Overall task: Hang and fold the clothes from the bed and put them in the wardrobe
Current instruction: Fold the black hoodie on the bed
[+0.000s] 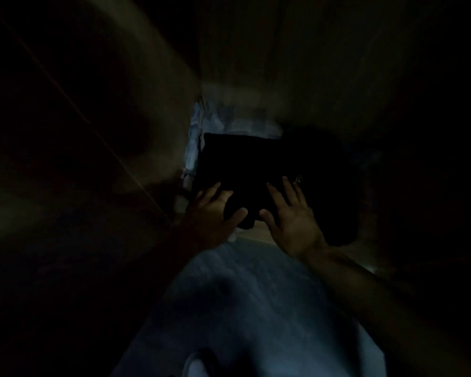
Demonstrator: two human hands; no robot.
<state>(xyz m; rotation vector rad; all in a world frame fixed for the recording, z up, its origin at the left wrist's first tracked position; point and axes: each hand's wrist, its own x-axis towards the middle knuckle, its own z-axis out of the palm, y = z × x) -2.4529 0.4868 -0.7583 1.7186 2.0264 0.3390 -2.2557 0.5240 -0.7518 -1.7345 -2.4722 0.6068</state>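
Folded dark garment [239, 164] is what both hands are on in the head view, the only view there is. It lies as a flat, roughly square bundle on what looks like a wardrobe shelf [259, 235], on or against a pale blue-white pile of clothes [201, 126] that shows behind it and to its left. The scene is very dim, so the fabric and any seams are hard to read.

The left hand [215, 210] rests on the near left corner with fingers spread and the thumb lying across the near edge. The right hand [291, 213] lies flat on the near right part, fingers straight and fanned out. Neither hand curls round the cloth; both are wide and pressing or steadying, not pinching.

Judging by its look, the bundle is soft, light and limp, and it would lose its fold if lifted by one corner. Flat palms from above, or hands slid under the near edge on both sides, would suit it best. The garment sits just ahead of both palms, its near edge under the fingers and most of it beyond the fingertips. A second dark mass [326, 186] lies to the right; what it is cannot be told.
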